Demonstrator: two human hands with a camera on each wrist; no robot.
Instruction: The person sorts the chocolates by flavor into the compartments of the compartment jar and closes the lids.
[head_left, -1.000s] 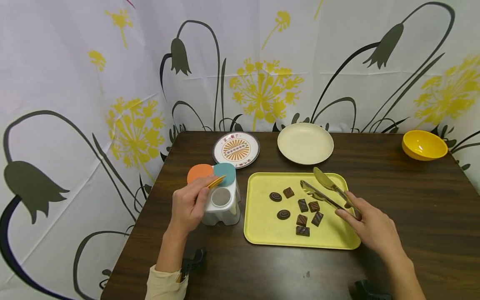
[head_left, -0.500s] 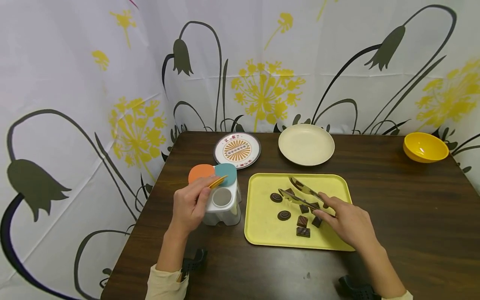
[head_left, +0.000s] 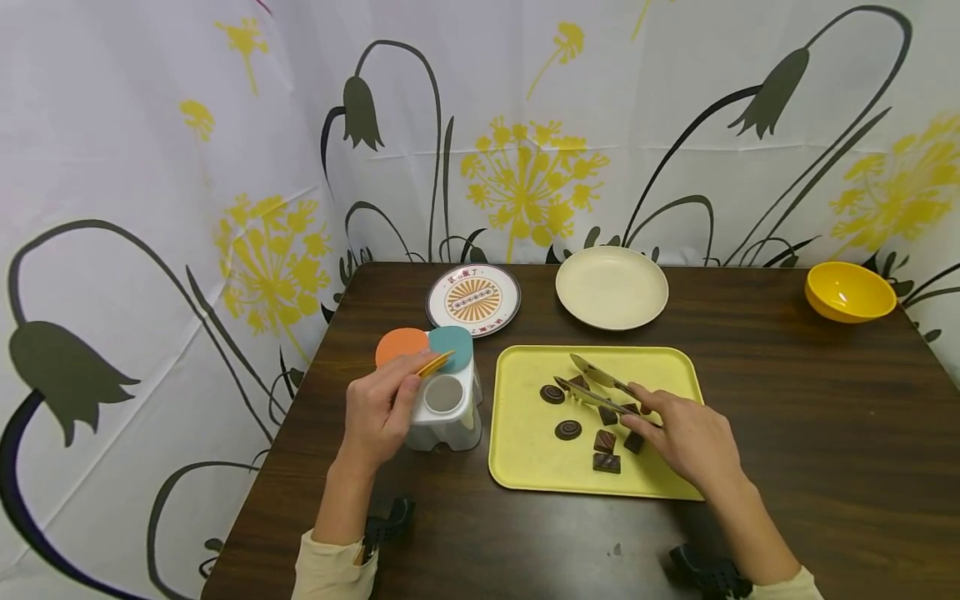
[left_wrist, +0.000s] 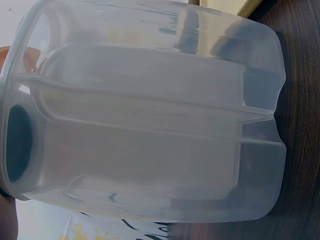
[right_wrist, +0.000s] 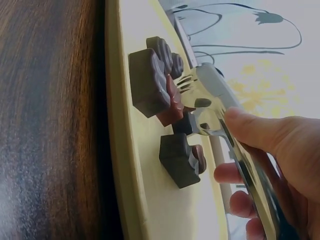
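Observation:
My left hand pinches a raised yellow lid above a translucent container, which also has an orange lid and a teal lid. A round opening shows beside the raised lid. My right hand grips metal tongs over the yellow tray. Their spread tips are on either side of a square chocolate towards the back. Several chocolates lie on the tray, some partly hidden by the tongs. In the right wrist view, dark chocolates stand below the tongs.
Behind the container is a patterned white plate. A cream plate sits behind the tray, and a yellow bowl stands at the back right. The dark wooden table meets a flowered curtain at its far edge.
My right hand has moved left across the tray with the tongs, bringing their tips from the tray's right side to the square chocolate at the back. The left hand has stayed at the lid.

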